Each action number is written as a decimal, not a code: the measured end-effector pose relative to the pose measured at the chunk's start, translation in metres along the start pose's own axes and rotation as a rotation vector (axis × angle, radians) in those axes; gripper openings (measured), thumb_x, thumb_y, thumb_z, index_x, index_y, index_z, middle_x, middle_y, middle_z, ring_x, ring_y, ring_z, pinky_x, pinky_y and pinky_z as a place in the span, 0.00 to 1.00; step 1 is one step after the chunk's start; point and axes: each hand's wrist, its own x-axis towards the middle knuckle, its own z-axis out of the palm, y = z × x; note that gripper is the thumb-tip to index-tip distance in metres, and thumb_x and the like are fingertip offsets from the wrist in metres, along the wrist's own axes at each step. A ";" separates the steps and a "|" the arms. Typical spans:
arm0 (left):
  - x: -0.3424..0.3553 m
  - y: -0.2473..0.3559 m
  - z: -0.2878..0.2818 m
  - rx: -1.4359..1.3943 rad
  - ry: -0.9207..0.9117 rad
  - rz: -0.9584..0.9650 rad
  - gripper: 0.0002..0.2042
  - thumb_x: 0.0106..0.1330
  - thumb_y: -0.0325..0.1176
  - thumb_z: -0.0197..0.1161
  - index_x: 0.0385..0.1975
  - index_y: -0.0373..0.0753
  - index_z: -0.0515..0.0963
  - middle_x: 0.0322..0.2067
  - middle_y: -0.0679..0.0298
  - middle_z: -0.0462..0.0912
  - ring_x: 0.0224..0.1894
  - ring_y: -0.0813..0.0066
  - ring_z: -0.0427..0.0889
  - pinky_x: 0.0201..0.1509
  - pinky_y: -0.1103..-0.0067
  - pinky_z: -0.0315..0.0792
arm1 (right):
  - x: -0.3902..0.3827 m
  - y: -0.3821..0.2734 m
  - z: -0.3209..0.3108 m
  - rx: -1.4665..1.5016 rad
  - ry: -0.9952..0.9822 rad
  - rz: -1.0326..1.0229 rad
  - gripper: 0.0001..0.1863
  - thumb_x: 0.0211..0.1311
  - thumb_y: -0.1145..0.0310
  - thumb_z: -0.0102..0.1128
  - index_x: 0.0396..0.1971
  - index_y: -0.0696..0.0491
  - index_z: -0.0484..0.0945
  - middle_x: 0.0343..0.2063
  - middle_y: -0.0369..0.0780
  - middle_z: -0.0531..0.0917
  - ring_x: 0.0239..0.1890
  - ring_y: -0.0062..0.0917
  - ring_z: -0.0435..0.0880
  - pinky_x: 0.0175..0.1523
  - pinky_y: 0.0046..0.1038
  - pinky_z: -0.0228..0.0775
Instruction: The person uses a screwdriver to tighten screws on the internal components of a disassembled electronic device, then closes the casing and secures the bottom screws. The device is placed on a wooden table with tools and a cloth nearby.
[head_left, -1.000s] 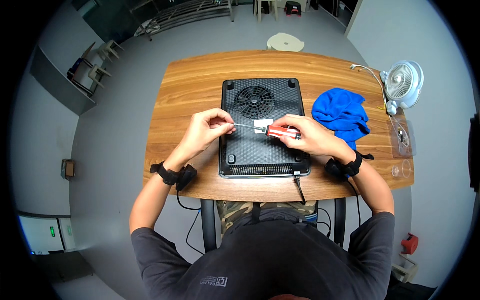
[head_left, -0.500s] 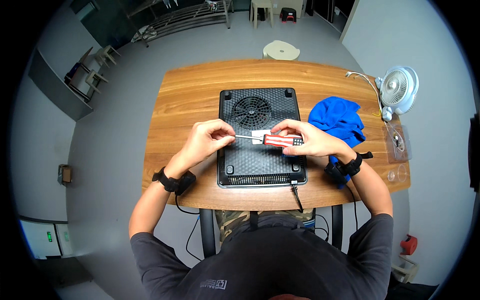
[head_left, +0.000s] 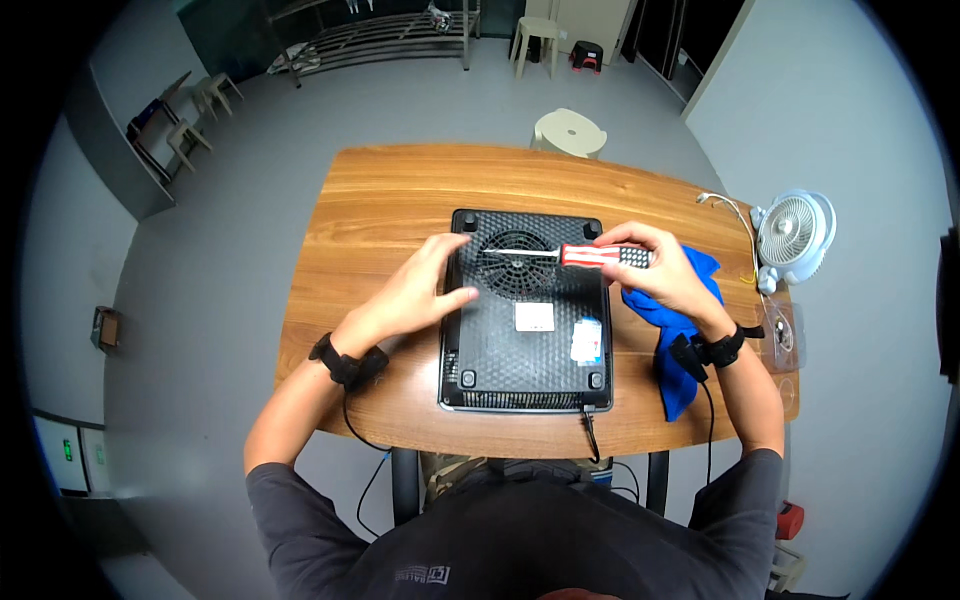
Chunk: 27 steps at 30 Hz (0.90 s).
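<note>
A flat black induction cooker (head_left: 500,350) lies bottom up on the wooden table, with a round fan grille (head_left: 520,280), small corner feet and pale labels showing. My right hand (head_left: 668,280) grips a screwdriver (head_left: 590,256) by its red, white and black handle. The shaft points left, level above the grille; I cannot tell whether its tip touches anything. My left hand (head_left: 410,292) is open at the cooker's left edge, thumb and fingers parted near the screwdriver's tip. A crumpled blue cloth (head_left: 675,325) lies right of the cooker, partly beneath my right forearm.
A white fan (head_left: 795,235) with a cable stands at the table's right edge, near a clear plastic tray (head_left: 787,340). The cooker's black cord (head_left: 591,435) hangs over the front edge. Beyond the table stands a cream stool (head_left: 570,132).
My left hand has let go of the screwdriver's shaft and its fingers have spread. The right hand has carried the screwdriver away from me, from the label to above the grille.
</note>
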 end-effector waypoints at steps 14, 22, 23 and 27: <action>0.020 -0.034 0.020 0.566 -0.401 0.163 0.47 0.58 0.63 0.70 0.76 0.50 0.61 0.69 0.27 0.59 0.71 0.31 0.64 0.73 0.58 0.66 | 0.164 -0.056 0.009 -0.708 -0.081 -0.357 0.14 0.58 0.70 0.73 0.42 0.60 0.83 0.33 0.46 0.87 0.35 0.33 0.88 0.44 0.33 0.79; 0.024 -0.045 0.021 0.487 -0.413 0.210 0.49 0.56 0.62 0.72 0.76 0.46 0.61 0.67 0.21 0.58 0.69 0.25 0.65 0.73 0.56 0.65 | 0.215 -0.061 0.036 -0.836 -0.269 -0.368 0.15 0.56 0.70 0.74 0.42 0.61 0.84 0.33 0.47 0.87 0.34 0.38 0.87 0.42 0.35 0.79; 0.024 -0.045 0.022 0.481 -0.422 0.198 0.49 0.56 0.62 0.72 0.76 0.46 0.61 0.67 0.21 0.58 0.70 0.25 0.64 0.74 0.55 0.64 | 0.219 -0.061 0.038 -0.846 -0.285 -0.373 0.15 0.56 0.70 0.74 0.42 0.61 0.84 0.33 0.48 0.87 0.34 0.38 0.87 0.42 0.35 0.79; 0.025 -0.047 0.026 0.482 -0.450 0.189 0.48 0.57 0.61 0.71 0.76 0.46 0.61 0.68 0.21 0.56 0.71 0.25 0.62 0.74 0.54 0.63 | 0.228 -0.062 0.043 -0.875 -0.322 -0.379 0.15 0.55 0.70 0.74 0.41 0.61 0.84 0.33 0.48 0.87 0.33 0.39 0.86 0.41 0.35 0.79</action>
